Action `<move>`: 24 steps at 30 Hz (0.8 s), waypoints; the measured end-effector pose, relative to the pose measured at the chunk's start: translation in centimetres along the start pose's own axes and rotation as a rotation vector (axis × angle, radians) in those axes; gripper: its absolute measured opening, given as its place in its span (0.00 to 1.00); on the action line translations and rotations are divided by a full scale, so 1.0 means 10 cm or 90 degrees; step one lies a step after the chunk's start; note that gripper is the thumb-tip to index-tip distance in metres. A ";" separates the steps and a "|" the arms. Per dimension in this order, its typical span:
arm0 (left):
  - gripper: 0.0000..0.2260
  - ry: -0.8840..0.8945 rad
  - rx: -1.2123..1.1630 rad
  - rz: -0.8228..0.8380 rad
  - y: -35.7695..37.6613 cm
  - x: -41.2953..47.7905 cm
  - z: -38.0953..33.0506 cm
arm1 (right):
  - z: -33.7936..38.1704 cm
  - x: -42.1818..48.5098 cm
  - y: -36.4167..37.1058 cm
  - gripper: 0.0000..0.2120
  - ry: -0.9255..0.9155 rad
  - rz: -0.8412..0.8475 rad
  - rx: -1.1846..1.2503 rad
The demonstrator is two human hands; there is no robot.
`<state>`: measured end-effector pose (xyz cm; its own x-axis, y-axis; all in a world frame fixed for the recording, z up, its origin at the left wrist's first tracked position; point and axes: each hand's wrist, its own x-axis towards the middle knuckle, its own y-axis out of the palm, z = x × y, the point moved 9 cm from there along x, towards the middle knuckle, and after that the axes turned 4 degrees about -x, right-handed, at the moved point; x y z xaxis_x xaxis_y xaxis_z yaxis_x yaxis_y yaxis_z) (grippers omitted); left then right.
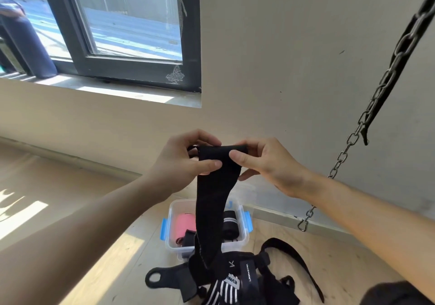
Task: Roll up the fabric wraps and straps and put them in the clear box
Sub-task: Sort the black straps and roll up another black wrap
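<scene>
At far left, beyond a dark-framed window (pixel 131 29), a dark cylinder (pixel 30 45) stands outside by the sill (pixel 122 91). Below it, sunlight falls in a bright patch on the wooden floor (pixel 21 220).

The left hand (pixel 186 163) is raised in front of the beige wall (pixel 282 57), thumb and curled fingers pinching the top left corner of a black fabric wrap (pixel 211 201). The wrap's upper edge is stretched flat between both hands, and the rest hangs down in one loose band.

Well below the hands, the clear box (pixel 170 238) with blue latches (pixel 164 230) sits open on the floor beside the wall. The hanging wrap crosses in front of it and hides its middle. To the left of the band a pink roll (pixel 184 224) lies inside the box, and to the right a black roll with white stripes (pixel 230 220).

The right hand (pixel 268 165) pinches the wrap's top right corner between thumb and forefinger.

Just in front of the box, a heap of black straps (pixel 244 274) lies on the floor. Some are striped white, and the wrap's lower end reaches into the heap.

At the right, a metal chain (pixel 353 137) with a black strip (pixel 400 52) along it slants down to a clip (pixel 303 225) near the floor.
</scene>
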<state>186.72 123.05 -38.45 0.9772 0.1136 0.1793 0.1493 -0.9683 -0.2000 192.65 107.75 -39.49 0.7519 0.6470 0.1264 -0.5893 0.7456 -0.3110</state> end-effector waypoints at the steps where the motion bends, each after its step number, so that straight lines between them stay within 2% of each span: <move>1: 0.14 0.005 0.003 -0.004 -0.01 0.00 -0.01 | 0.02 0.00 0.00 0.09 -0.005 -0.003 0.006; 4: 0.17 -0.030 -0.031 -0.014 -0.02 0.02 0.04 | 0.06 0.00 -0.05 0.08 -0.020 -0.037 0.042; 8: 0.14 -0.116 -0.116 0.022 0.04 0.00 0.16 | 0.09 0.00 -0.15 0.10 -0.052 -0.109 0.091; 14: 0.10 -0.092 -0.100 0.020 0.09 -0.01 0.15 | 0.02 -0.01 -0.13 0.15 -0.064 -0.143 0.063; 19: 0.07 -0.046 -0.057 0.014 0.07 0.01 0.12 | 0.01 0.01 -0.12 0.18 -0.054 -0.132 0.048; 24: 0.10 0.007 -0.042 0.001 0.02 0.00 0.04 | -0.04 -0.01 0.05 0.16 0.037 -0.011 0.085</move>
<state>186.86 122.90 -38.85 0.9758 0.1094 0.1894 0.1364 -0.9813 -0.1360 192.40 107.94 -40.06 0.7759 0.6265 0.0747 -0.6072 0.7736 -0.1814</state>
